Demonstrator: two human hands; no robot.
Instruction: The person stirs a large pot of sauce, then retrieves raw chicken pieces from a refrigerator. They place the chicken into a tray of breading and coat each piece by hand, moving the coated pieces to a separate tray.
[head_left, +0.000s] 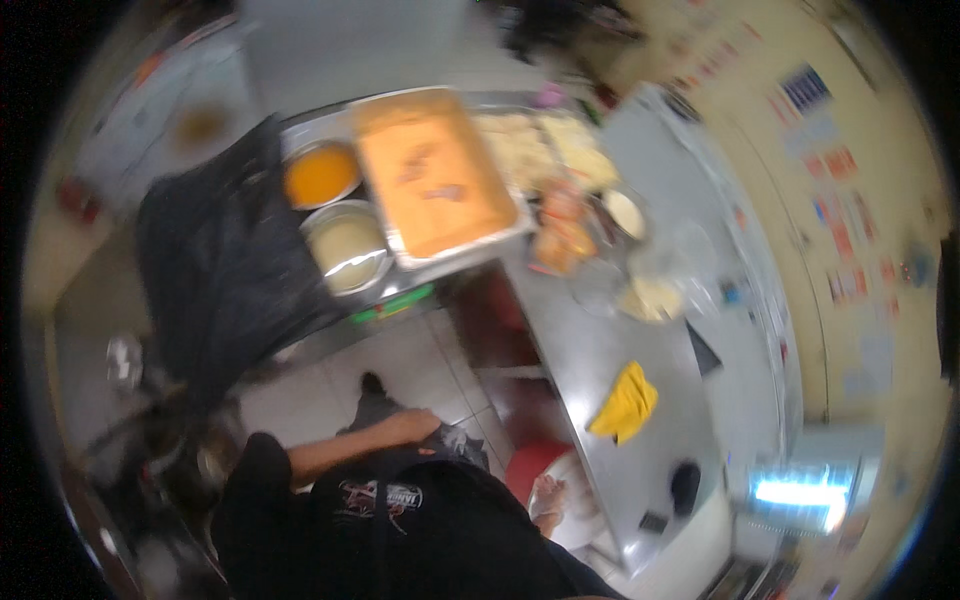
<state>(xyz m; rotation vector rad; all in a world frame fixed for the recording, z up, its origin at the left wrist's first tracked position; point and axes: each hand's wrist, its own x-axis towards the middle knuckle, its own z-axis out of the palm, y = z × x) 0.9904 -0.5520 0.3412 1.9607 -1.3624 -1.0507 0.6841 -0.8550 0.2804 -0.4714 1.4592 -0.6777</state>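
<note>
Along the right of my view the steel counter runs from 11 o'clock down to 5 o'clock, its long axis slanting toward my right side. At 10 o'clock a black bag slumps beside it. At 12 o'clock sits a long tray of orange food. Just left of the tray are a bowl of orange sauce and, under that, a pan of pale liquid. A yellow cloth lies crumpled on bare steel, partway down the counter.

Low in the picture, at the near edge of the counter, is a white round thing, with something red just above it. My right hand is against the white thing's left edge, so this hand is much the nearer. The yellow cloth lies at 1 o'clock from it, apart. Blur hides whether this grip is spread or pinching; I cannot tell.

My left hand comes across my body toward 3 o'clock and ends just short of a grey crumpled thing. I cannot tell how its grip stands either.
</note>
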